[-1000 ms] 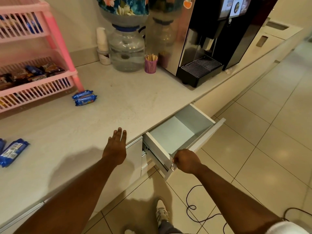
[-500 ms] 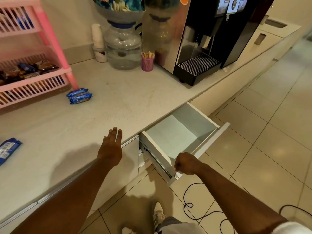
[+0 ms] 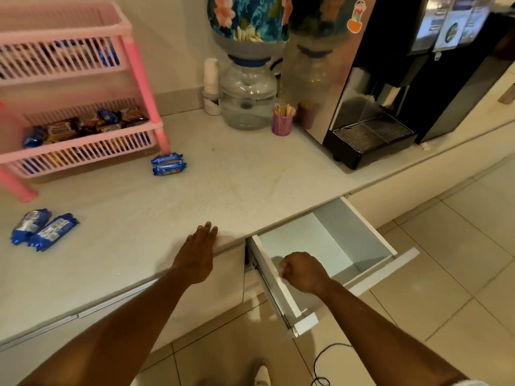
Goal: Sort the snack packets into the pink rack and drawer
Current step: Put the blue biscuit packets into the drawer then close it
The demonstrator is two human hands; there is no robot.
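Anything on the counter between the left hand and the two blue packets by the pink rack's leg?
No. In the head view, only bare countertop lies between the left hand and the two blue packets beside the pink rack.

Pink slatted rack [image 3: 133, 65], two tiers, on the counter; mixed packets [image 3: 92, 125] piled in its lower tier. Two blue packets [image 3: 168, 164] stacked beside the rack's right leg; two more [image 3: 43, 229] lying before it. White drawer [image 3: 328, 246] pulled open right of the rack.

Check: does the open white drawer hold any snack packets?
No. The white drawer shows only its bare pale floor.
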